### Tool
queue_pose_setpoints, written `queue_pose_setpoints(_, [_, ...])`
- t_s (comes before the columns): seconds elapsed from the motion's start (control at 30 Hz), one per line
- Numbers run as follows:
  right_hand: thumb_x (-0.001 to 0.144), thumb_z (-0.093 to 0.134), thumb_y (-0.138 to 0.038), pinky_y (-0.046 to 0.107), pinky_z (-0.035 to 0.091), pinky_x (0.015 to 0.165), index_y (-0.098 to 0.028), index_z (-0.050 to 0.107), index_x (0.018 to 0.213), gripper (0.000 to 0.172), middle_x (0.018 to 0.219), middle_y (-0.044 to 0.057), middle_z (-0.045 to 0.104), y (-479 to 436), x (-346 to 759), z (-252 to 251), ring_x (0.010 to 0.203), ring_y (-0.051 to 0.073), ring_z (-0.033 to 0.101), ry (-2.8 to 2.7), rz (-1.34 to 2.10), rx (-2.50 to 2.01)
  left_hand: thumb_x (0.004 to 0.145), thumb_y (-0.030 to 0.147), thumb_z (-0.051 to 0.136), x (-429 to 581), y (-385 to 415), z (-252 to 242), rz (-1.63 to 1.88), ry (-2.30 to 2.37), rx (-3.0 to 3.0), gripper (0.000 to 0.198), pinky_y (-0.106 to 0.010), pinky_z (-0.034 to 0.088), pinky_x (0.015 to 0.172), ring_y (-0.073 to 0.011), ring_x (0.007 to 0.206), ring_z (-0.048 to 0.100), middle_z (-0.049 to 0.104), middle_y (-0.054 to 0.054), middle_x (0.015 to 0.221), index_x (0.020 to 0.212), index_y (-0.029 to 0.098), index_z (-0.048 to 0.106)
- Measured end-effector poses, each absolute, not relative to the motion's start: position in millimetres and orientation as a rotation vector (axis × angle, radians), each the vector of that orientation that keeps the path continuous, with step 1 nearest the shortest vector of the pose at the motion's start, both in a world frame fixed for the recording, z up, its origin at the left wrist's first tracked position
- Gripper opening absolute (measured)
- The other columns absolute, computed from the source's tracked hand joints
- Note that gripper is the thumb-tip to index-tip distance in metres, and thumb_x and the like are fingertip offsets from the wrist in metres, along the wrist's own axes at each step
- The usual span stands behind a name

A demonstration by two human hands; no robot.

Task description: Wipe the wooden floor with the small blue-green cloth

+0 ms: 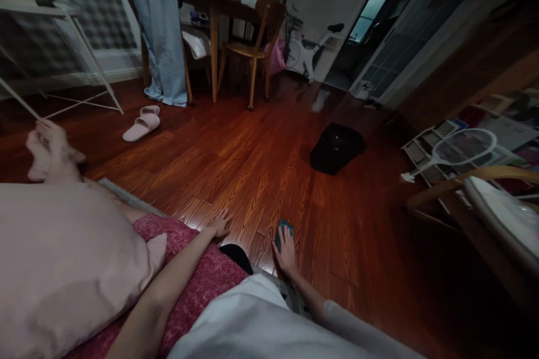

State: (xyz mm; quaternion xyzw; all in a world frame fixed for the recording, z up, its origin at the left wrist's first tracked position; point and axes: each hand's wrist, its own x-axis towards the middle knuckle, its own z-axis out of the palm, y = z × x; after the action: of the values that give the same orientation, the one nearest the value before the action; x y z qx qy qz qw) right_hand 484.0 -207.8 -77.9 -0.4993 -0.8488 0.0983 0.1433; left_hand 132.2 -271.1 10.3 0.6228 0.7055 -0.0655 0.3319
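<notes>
My right hand (286, 253) is low over the wooden floor, its fingers laid over a small, crumpled teal cloth (280, 231) and pressing it against the boards. The cloth's edges show on both sides of the fingers; the part under the palm is hidden. To the left, my left hand (219, 223) rests on the floor by the edge of a crimson cover (227, 275), fingers spread and holding nothing. A dark rounded shape (238, 257) shows between my arms; I cannot make out what it is.
A black plastic bag or bin (337, 148) stands ahead on the floor (236, 162). Pink slippers (144, 123) lie farther left. A wooden chair (255, 47), an exercise bike (301, 56) and a racket (463, 148) are around the room. A pillow (71, 269) lies at left.
</notes>
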Motion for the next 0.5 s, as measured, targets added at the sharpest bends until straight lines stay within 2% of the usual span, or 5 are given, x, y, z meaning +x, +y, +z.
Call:
queue_pose_setpoints(0.2, [0.100, 0.034, -0.052, 0.050, 0.027, 0.121, -0.026, 0.027, 0.160, 0.065, 0.167, 0.008, 0.027, -280.9, 508.1, -84.4, 0.154, 0.025, 0.021, -2.506, 0.254, -1.437, 0.088, 0.047, 0.055, 131.1, -272.0, 7.3, -0.184, 1.848, 1.639, 0.084, -0.057, 0.015, 0.122, -0.0332, 0.155, -0.002, -0.005, -0.013, 0.169, 0.161, 0.022, 0.021])
queue_pose_setpoints(0.33, [0.101, 0.032, -0.051, 0.050, 0.025, 0.121, -0.024, 0.025, 0.160, 0.066, 0.167, 0.009, 0.025, -250.3, 485.8, -75.9, 0.154, 0.024, 0.020, -2.461, 0.250, -1.500, 0.087, 0.044, 0.055, 129.7, -271.6, 4.9, -0.183, 1.850, 1.650, 0.085, -0.058, 0.017, 0.121, -0.0328, 0.155, -0.001, -0.005, -0.013, 0.169, 0.161, 0.022, 0.020])
queue_pose_setpoints(0.5, [0.100, 0.030, -0.050, 0.047, 0.021, 0.122, -0.018, 0.027, 0.159, 0.067, 0.168, 0.012, 0.022, -171.0, 450.7, -65.9, 0.155, 0.023, 0.016, -2.377, 0.212, -1.573, 0.088, 0.046, 0.054, 129.6, -270.9, 5.4, -0.208, 1.853, 1.641, 0.085, -0.057, 0.016, 0.122, -0.0324, 0.155, -0.002, -0.004, -0.014, 0.169, 0.161, 0.022, 0.019])
